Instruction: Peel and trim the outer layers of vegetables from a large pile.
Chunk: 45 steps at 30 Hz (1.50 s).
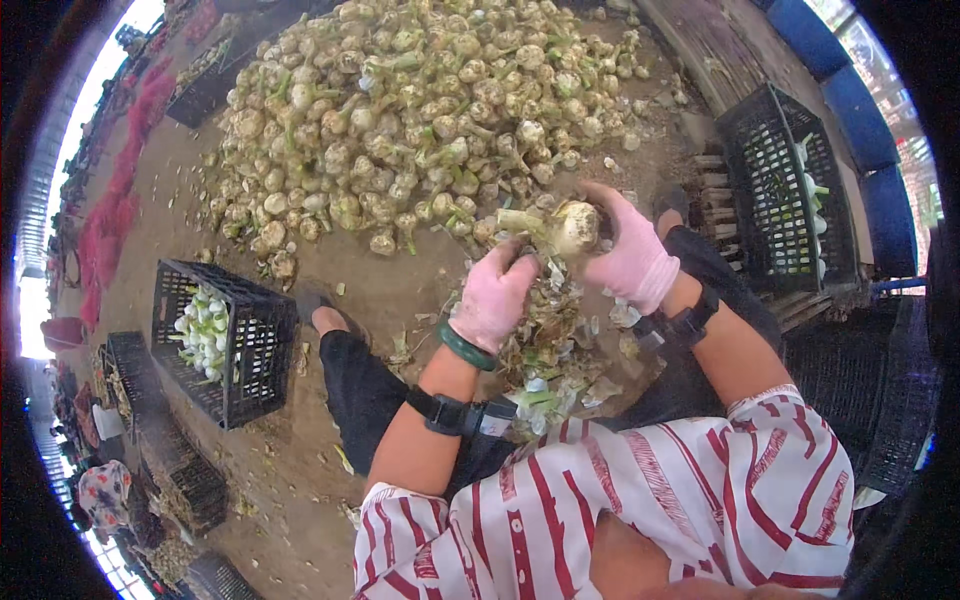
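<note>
My right hand [634,247], in a pink glove, has its fingers and thumb around a garlic bulb [577,227] with dirt on its skin. The bulb's cut green-white stem [521,220] points left. Just below that stem is my left hand [491,300], gloved in pink, its fingers bent inward; whether they pinch the stem or a bit of skin cannot be told. Beneath both hands lie garlic peelings [555,337] on the ground between my legs. Beyond them rises a large heap of unpeeled garlic bulbs [420,127].
To the left a black plastic crate [259,352] holds cleaned white bulbs [204,334]. Another black crate [765,187] with bulbs stands on the right on wooden slats [720,202]. Pink netting [124,195] lies far left. A person in a patterned garment [105,491] is at lower left.
</note>
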### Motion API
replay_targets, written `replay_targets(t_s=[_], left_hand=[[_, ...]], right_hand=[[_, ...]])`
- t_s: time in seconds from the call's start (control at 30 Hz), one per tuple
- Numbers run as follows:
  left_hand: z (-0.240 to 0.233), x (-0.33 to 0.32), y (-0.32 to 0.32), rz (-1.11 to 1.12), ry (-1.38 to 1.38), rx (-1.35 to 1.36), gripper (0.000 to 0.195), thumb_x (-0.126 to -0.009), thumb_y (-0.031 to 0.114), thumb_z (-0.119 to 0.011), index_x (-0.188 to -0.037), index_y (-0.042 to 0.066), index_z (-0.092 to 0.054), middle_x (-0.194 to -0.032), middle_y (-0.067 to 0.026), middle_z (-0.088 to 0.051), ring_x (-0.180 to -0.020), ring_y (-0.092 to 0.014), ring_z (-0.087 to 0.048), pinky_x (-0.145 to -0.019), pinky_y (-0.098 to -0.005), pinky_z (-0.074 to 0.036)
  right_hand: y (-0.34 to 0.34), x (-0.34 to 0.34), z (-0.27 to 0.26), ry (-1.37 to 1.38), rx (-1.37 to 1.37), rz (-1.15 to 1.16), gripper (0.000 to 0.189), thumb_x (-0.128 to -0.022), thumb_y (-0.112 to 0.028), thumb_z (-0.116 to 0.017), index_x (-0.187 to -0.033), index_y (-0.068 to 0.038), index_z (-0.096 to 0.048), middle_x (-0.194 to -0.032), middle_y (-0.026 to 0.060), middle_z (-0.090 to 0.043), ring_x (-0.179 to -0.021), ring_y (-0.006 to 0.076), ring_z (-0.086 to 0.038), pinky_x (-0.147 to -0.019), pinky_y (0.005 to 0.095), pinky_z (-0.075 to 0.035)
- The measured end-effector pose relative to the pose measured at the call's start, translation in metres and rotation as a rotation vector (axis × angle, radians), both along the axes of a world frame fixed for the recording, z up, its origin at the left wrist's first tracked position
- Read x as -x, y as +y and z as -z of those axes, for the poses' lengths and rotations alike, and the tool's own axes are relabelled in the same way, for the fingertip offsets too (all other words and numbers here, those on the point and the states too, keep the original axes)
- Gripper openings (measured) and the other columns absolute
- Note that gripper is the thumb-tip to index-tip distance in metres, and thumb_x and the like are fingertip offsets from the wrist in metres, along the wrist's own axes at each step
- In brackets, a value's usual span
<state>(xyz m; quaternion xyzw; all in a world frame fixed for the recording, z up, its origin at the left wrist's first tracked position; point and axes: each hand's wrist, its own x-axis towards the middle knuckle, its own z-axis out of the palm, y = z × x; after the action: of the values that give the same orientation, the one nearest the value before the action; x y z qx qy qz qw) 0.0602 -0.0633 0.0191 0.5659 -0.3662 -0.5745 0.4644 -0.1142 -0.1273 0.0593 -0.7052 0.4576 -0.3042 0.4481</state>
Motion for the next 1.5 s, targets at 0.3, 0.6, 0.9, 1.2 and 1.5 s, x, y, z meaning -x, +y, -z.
replay_targets(t_s=[0.3,0.6,0.9,1.2,1.5], left_hand=[[-0.029,-0.003,-0.001,0.006,0.296,0.003,0.016,-0.078,0.011,-0.062,-0.091,0.001,-0.061,-0.067,-0.0003,-0.058,-0.048,-0.004,-0.044,-0.042,-0.0198,-0.035],[-0.004,0.014,-0.008,-0.36,-0.543,0.599,0.022,-0.07,-0.003,-0.059,-0.091,0.003,-0.064,-0.08,-0.0071,-0.063,-0.07,-0.019,-0.06,-0.065,-0.0273,-0.048],[0.0,0.011,0.0,-0.238,-0.06,0.274,0.012,-0.077,0.0,-0.052,-0.083,0.0,-0.062,-0.074,-0.0026,-0.06,-0.065,-0.011,-0.054,-0.056,-0.0246,-0.044],[-0.015,-0.056,0.002,-0.182,-0.683,0.03,0.026,-0.079,0.017,-0.054,-0.098,0.001,-0.061,-0.083,-0.0059,-0.064,-0.066,-0.014,-0.058,-0.059,-0.0265,-0.047],[-0.017,-0.004,0.008,-0.104,-0.687,0.239,0.026,-0.08,0.017,-0.061,-0.103,0.005,-0.061,-0.086,-0.013,-0.065,-0.076,-0.024,-0.063,-0.066,-0.035,-0.049]], right_hand=[[-0.002,0.003,0.017,-0.366,-0.359,-0.123,0.068,-0.062,-0.009,-0.074,-0.124,-0.001,-0.045,-0.102,0.0111,-0.06,-0.093,0.0169,-0.058,-0.082,0.0313,-0.048],[0.011,-0.029,-0.006,-0.734,-0.913,0.19,0.054,-0.092,-0.053,-0.03,-0.097,-0.01,-0.062,-0.081,0.0053,-0.064,-0.078,0.0171,-0.059,-0.068,0.0315,-0.046],[-0.007,-0.032,0.02,-0.819,-1.023,0.261,0.059,-0.088,-0.06,-0.034,-0.088,-0.007,-0.06,-0.08,0.008,-0.064,-0.078,0.022,-0.061,-0.082,0.0343,-0.044],[0.001,-0.023,0.008,-0.927,-1.177,0.018,0.047,-0.093,-0.044,-0.036,-0.1,-0.003,-0.057,-0.091,0.0104,-0.064,-0.081,0.0231,-0.062,-0.072,0.0343,-0.049],[0.016,-0.021,0.002,-0.465,-0.755,-0.034,0.054,-0.077,-0.026,-0.067,-0.117,0.003,-0.046,-0.108,0.0102,-0.055,-0.095,0.0182,-0.056,-0.078,0.0314,-0.048]])
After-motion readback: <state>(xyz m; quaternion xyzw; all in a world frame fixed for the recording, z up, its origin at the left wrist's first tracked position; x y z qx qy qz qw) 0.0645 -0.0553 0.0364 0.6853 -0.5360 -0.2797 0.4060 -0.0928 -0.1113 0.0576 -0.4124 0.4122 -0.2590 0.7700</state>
